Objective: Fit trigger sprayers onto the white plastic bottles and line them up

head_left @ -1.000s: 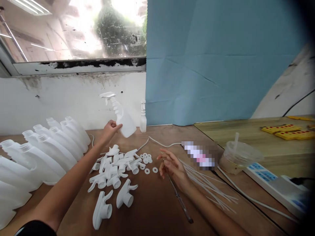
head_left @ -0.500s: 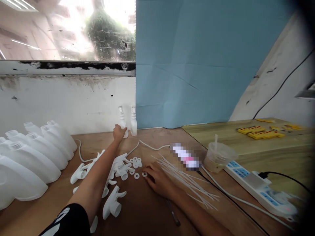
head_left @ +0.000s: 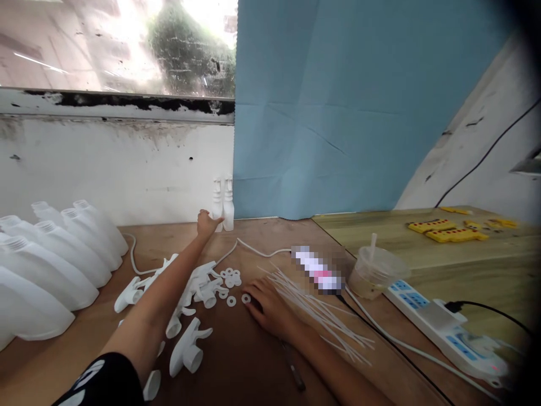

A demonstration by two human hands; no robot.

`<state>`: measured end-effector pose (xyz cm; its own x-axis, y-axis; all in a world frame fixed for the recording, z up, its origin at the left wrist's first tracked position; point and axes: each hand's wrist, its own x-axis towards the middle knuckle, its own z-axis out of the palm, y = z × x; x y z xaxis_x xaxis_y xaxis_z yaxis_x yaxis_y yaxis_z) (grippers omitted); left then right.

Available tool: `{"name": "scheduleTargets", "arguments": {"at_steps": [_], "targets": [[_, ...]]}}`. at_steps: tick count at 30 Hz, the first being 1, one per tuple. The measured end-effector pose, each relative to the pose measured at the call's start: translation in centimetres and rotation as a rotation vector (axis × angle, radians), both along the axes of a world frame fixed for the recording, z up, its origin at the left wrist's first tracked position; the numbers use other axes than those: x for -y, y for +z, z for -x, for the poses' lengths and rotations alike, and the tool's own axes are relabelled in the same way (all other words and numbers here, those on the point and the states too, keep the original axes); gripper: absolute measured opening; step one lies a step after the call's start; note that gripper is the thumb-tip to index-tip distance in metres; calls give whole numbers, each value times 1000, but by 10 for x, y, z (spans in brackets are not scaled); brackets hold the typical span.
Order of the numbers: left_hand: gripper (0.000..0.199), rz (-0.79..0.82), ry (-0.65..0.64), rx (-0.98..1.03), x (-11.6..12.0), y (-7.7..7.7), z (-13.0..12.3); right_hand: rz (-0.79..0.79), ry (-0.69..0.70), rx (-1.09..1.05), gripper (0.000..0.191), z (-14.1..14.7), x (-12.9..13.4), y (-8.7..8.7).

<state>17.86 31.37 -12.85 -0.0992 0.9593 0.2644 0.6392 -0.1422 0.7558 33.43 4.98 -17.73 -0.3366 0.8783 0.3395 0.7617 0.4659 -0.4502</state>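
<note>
At the wall, my left hand (head_left: 208,224) is closed around the lower part of a white spray bottle (head_left: 217,197). This bottle stands upright beside a second white spray bottle (head_left: 229,206), close against it. My right hand (head_left: 268,307) rests on the table with curled fingers. A small white ring washer (head_left: 245,299) shows between its thumb and index fingertip. Several more washers (head_left: 231,277) lie just left of that hand. White trigger spray heads (head_left: 188,349) are scattered under and beside my left forearm. Thin white tubes (head_left: 316,307) lie in a loose bunch right of my right hand.
Large white bottles (head_left: 63,265) without caps stand in rows at the left. On the right are a lit phone (head_left: 319,270) with a cable, a plastic cup with a straw (head_left: 374,270), a power strip (head_left: 448,332) and yellow parts (head_left: 448,228). A pen-like tool (head_left: 293,366) lies in front.
My left hand has moved the spray bottle right, closing the gap to the other one, and it now stands straighter. My right hand has stayed in place. The view has shifted slightly.
</note>
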Motion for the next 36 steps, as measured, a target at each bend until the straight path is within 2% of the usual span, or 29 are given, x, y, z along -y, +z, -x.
{"name": "scheduleTargets", "arguments": {"at_steps": [2,4,6,8,11,13,14,16,17,21,24,27,32,36], "targets": [[49,-26,-34,7,18,10,11,6,4,-8,32,0,0,-1],[39,-55,-128,1,52,22,30,7,-1,1,29,0,0,-1],[17,-94,-490,-70,101,35,56,8,-13,11,22,1,0,-1],[22,-23,-784,-287,158,44,85,6,-23,15,17,3,-1,-1],[23,-76,-983,-666,233,36,121,-3,-52,1,10,6,-2,-2],[49,-179,-1008,-826,263,19,132,-3,-87,-35,9,8,-2,-3],[51,-219,-1029,-890,271,10,134,1,-103,-58,10,10,-2,-3],[22,-247,-1029,-936,277,-5,132,5,-115,-98,13,13,0,-2],[19,-239,-1043,-900,276,-9,129,4,-110,-117,14,15,1,-1],[34,-114,-1070,-456,267,-14,115,-51,-60,-234,15,22,6,9],[34,44,-945,-124,258,-20,109,-146,-27,-329,21,27,10,16],[35,197,-865,83,253,-27,104,-253,13,-345,31,35,14,17],[42,241,-867,122,252,-27,102,-357,166,-238,39,49,20,15],[42,216,-878,157,251,-29,105,-248,291,-114,46,53,23,16]]}}
